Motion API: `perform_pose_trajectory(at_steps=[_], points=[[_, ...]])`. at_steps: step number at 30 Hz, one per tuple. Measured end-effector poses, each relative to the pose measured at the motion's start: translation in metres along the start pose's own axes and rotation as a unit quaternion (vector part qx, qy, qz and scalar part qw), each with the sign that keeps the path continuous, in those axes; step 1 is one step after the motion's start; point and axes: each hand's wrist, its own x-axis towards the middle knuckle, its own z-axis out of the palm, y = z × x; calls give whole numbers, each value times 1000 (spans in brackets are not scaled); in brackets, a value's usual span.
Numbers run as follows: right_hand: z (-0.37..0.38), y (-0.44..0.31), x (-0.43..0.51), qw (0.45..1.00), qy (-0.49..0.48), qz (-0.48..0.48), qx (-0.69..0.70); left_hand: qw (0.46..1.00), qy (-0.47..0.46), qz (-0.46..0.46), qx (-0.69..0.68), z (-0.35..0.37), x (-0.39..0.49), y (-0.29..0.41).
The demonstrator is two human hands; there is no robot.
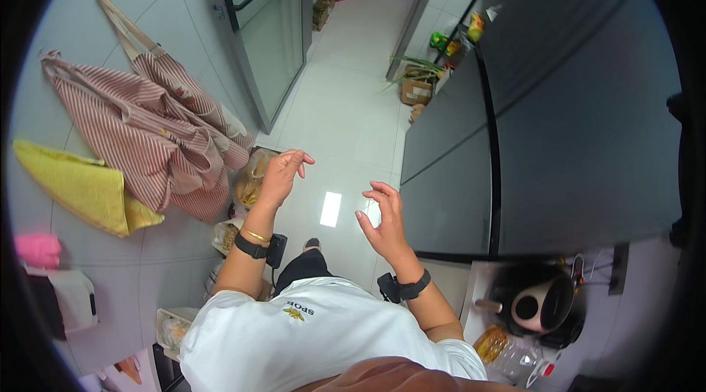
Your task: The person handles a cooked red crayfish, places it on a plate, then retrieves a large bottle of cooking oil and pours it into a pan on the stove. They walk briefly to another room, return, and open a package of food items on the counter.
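My left hand (286, 176) is raised over the tiled floor (336, 127), holding nothing, its fingers loosely bent. Beside it, low along the wall, sits a clear plastic bag (253, 179) with yellowish contents. My right hand (386, 222) hovers empty in front of the dark grey refrigerator (449, 188), thumb and fingers spread. Each forearm wears a black strap with a small device, the left device (277, 251) and the right device (389, 288). A gold bangle (255, 236) circles the left wrist. One shoe (312, 244) shows ahead of my body.
Striped aprons (160, 133) and a yellow towel (83, 188) hang on the left wall. A frosted-glass door (270, 22) stands ajar beside a doorway. Beyond the refrigerator is a cardboard box (416, 92) near green onions (422, 65). An air fryer (538, 304) and plastic bottles (513, 356) are at right.
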Motion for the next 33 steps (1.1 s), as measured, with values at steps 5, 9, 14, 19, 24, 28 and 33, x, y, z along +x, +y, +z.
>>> perform_pose_trajectory(at_steps=[5,9,14,19,24,28,33], points=[[36,21,118,999,-18,-7,29,997,-59,22,-46,-24,97,16],[54,61,209,999,-28,-29,29,995,-91,49,-10,-15,193,13],[69,139,334,996,-5,-75,44,994,-94,26,-46,13,331,-8],[83,196,506,977,32,-163,136,969,-121,-10,-215,50,465,-19],[79,227,689,978,68,-183,69,959,-112,40,-258,39,595,6],[93,273,826,968,128,-170,137,960,-163,101,-202,14,714,8],[100,339,983,968,142,-146,146,947,-212,125,-207,-2,893,18]])
